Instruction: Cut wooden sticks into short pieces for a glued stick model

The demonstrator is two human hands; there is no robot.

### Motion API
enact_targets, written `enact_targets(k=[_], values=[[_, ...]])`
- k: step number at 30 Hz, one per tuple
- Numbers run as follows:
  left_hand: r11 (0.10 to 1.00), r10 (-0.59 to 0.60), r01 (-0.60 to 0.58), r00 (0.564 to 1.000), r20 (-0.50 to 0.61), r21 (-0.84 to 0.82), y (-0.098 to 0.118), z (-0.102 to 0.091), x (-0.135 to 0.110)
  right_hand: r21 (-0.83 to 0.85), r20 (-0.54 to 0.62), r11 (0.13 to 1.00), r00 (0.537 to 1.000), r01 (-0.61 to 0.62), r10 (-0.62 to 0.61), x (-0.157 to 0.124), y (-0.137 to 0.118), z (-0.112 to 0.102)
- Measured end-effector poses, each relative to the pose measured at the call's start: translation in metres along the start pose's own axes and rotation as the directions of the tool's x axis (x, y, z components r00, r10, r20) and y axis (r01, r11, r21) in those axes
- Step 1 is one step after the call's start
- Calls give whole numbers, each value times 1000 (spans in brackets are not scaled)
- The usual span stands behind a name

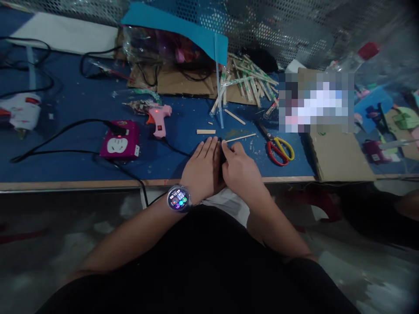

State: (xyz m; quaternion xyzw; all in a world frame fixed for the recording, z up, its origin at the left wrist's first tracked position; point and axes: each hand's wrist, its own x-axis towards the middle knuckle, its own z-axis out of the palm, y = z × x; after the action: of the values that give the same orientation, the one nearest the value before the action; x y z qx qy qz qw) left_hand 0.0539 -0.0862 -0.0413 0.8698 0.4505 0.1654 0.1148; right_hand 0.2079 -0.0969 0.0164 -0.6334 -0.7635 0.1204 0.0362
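Observation:
My left hand (202,168) lies flat at the table's front edge, palm down, fingers stretched out and side by side. Whatever is under its palm is hidden. Close against it, my right hand (241,168) is closed, with the index finger reaching forward. A dark strip shows between the hands, and I cannot make out whether it is an object or shadow. A thin wooden stick (244,137) lies just beyond my right fingertips. Short wooden pieces (206,131) lie side by side ahead of my left fingers. Scissors (279,148) with red and yellow handles rest to the right.
A pink glue gun (159,117) and a purple power socket (120,141) with black cables sit left. Bundled chopsticks (250,80) lie on cardboard behind. Another glue gun (24,111) is far left. A cardboard piece (340,157) lies right, near a blurred-out patch.

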Motion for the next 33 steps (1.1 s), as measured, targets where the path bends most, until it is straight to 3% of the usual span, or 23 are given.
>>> enact_targets(k=[17, 28, 33], values=[[998, 20, -23, 998, 65, 50, -3, -6, 1, -20, 62, 999, 997, -47, 49, -18, 1, 1], [993, 111, -111, 994, -21, 35, -6, 2, -8, 22, -6, 1000, 1000, -11, 11, -13, 6, 8], [999, 31, -31, 999, -28, 21, 1, 2, -13, 19, 30, 1000, 999, -15, 14, -9, 5, 5]])
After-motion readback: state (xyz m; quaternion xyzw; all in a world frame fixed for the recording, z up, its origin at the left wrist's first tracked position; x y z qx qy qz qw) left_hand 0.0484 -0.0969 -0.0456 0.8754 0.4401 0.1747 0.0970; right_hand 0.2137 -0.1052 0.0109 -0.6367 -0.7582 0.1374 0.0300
